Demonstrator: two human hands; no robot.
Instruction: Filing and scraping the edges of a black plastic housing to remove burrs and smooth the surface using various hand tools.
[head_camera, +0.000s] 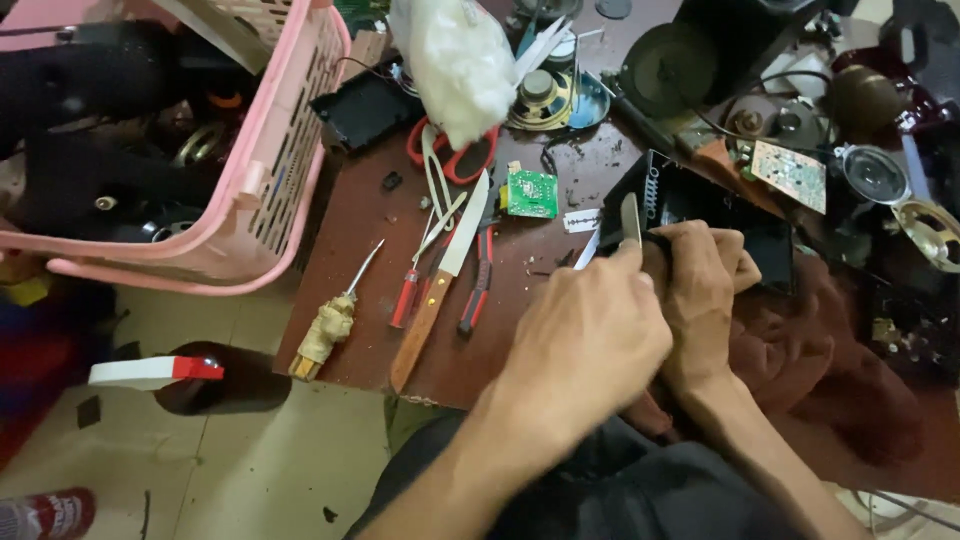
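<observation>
Head camera showed the left hand (590, 335) closed around a thin metal blade (630, 220), its tip at the black plastic casing (700, 215) that the right hand (705, 285) gripped near the workbench's (350, 230) front edge. The casing looked whole; a knife (445, 275) and screwdrivers (345, 300) lay unused toward the left edge.

Low brown worktable (350, 215) stands on a pale, stained floor (250, 460); a pink slatted basket (275, 175) sits at its left edge; a dark round patch (215, 385) marks the floor; lighting is dim, warm.
</observation>
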